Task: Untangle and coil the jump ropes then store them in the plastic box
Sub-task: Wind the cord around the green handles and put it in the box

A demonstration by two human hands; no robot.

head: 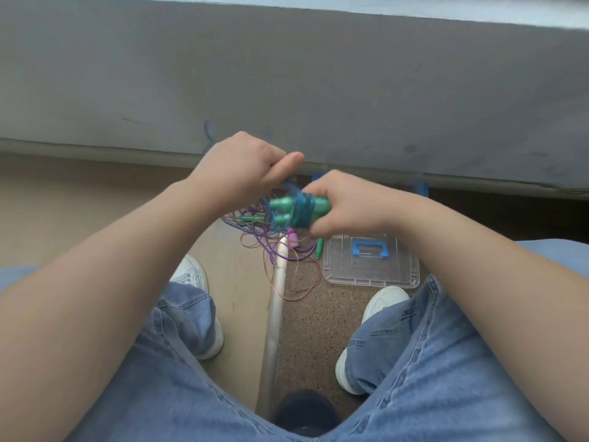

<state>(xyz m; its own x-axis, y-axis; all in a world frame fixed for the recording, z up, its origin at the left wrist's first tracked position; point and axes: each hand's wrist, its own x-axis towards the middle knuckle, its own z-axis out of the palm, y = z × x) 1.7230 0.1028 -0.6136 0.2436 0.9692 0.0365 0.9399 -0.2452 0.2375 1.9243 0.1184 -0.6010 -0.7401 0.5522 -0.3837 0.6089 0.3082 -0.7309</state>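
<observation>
Denim-covered knees and white shoes frame the floor [242, 282], where this moment plays out from left to right. Left hand [242, 167] is curled, thumb out, pinching the free end of a blue cord [291, 186] and drawing it up and away from the bundle. Below and between the hands, the loose jump ropes [271, 237] lie in a heap on the floor: purple, pink and patterned cords crossing one another, with a pink handle [292, 239] and a green handle [319, 248] among them. Right hand [338, 202] grips the 2 green handles [283, 212] of the blue rope, fingers curled around them where the cord is wound several turns round the pair. Farther right, the clear lid [371, 266] with its blue grip lies flat on the floor; the plastic box [417, 186] appears to stand just behind it by the wall, mostly hidden by the right arm.

Risk here, as I judge it: the winding could slacken and spring off if the cord end slips from the left pinch before it is tucked. A trailing loop could also snag the heap below and drag it back into a knot.
</observation>
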